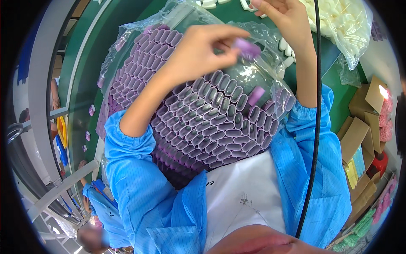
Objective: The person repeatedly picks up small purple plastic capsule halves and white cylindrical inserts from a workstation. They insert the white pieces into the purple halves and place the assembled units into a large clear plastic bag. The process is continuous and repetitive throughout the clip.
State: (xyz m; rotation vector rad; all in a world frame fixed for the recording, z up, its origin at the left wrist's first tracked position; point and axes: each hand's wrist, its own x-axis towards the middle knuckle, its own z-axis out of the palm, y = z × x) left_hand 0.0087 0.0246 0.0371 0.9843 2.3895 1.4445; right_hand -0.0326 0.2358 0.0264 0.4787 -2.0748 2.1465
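Thumb and fingers of my left hand (pixel 207 48) are closed on a small purple oval piece (pixel 248 48), blurred by motion. It is above a clear plastic bag (pixel 258 72) full of standing, hollow purple oval cases (pixel 203 114), packed in tight rows with their open ends up. Another purple case (pixel 256 96) stands out tilted above the rows. Farther right, my right hand (pixel 287 23) is at the top edge of the view, its fingers bent beside small white oval pieces (pixel 209 3). The frame edge cuts off its fingertips, so what they pinch is unclear.
All this rests on a green work surface (pixel 230 12). A clear bag of cream-white pieces (pixel 338 25) lies at the far right. A black cable (pixel 315 127) hangs down past my right arm. Cardboard boxes (pixel 357 135) stand at the right; another person in blue (pixel 103 211) is at lower left.
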